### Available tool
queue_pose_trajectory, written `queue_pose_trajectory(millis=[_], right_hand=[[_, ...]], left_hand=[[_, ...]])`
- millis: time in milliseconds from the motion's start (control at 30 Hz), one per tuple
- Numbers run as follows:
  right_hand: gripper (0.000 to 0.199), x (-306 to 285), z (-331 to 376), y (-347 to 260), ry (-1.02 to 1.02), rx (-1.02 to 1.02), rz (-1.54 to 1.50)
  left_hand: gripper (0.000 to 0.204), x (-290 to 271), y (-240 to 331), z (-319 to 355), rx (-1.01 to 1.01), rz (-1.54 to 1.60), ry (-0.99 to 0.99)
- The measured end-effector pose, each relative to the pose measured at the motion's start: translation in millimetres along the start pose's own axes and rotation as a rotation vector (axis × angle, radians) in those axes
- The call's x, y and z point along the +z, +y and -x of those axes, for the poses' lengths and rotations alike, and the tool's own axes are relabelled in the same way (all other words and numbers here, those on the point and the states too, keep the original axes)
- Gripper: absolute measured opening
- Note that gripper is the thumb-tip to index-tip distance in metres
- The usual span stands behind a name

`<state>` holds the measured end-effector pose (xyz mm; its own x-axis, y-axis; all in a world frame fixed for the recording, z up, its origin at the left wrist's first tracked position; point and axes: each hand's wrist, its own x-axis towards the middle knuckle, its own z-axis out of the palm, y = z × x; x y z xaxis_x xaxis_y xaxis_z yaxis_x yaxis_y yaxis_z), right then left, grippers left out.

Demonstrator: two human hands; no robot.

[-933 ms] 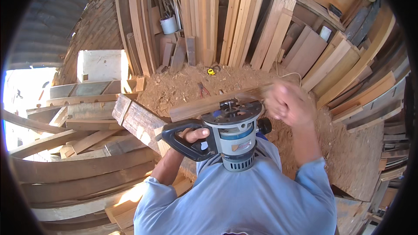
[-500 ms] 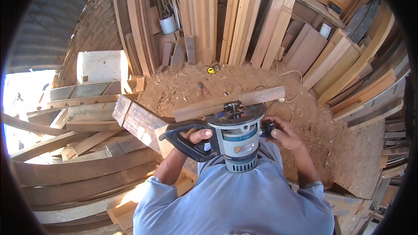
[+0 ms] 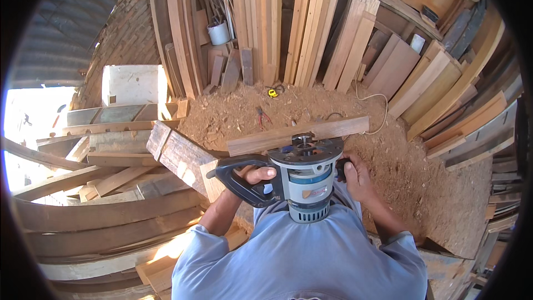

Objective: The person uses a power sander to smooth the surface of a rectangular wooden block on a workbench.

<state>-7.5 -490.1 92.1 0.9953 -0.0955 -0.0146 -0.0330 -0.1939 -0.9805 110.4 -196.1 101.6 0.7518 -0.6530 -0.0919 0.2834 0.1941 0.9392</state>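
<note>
Head view: the person holds a grey and blue router (image 3: pixel 304 180) upside down against the chest, its flat round base turned upward and away from the body. The left hand (image 3: pixel 256 176) is closed around the dark D-shaped handle (image 3: pixel 236 179) that sticks out to the left of the motor body. The right hand (image 3: pixel 354 176) is wrapped over the black knob on the opposite side, so both hands grip the tool and neither is free.

Just beyond the base lies a wooden board (image 3: pixel 297 135), and this is the relation that matters. Its long axis runs left to right across the view, rising slightly toward the right end, and it sits directly ahead of the hands, on the far side of the tool. The router's base overlaps the board's near edge about midway along (whether it touches the wood or merely hides it from above, I cannot tell). The two hands stand about equally near the board, one on each side of its middle.

The board's left end sits above a rough weathered beam (image 3: pixel 177 155) that slants down toward the lower right. Behind it spreads a mound of sawdust (image 3: pixel 244 111) with red-handled pliers (image 3: pixel 261 115) and a yellow tape measure (image 3: pixel 272 93) lying on it, well apart from the hands. Planks (image 3: pixel 311 22) lean upright against the far wall.
</note>
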Motion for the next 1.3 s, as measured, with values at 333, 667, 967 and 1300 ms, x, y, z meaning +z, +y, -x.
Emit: queue_pose_trajectory(millis=[333, 667, 967, 1300], right_hand=[[0.038, -26, -25, -39, -0.212, 0.016, 0.269], [0.045, -12, -16, -49, -0.199, -0.007, 0.775], [0.047, -27, -32, -55, -0.354, -0.083, 0.757], [0.029, -12, -29, -26, -0.247, -0.229, 0.897]], left_hand=[[0.092, 4, 1, -8, 0.034, -0.009, -0.021], [0.09, 2, 4, -17, -0.021, -0.16, -0.12], [0.085, 5, 4, -13, -0.035, -0.158, -0.113], [0.079, -10, 1, -12, -0.205, -0.281, -0.24]])
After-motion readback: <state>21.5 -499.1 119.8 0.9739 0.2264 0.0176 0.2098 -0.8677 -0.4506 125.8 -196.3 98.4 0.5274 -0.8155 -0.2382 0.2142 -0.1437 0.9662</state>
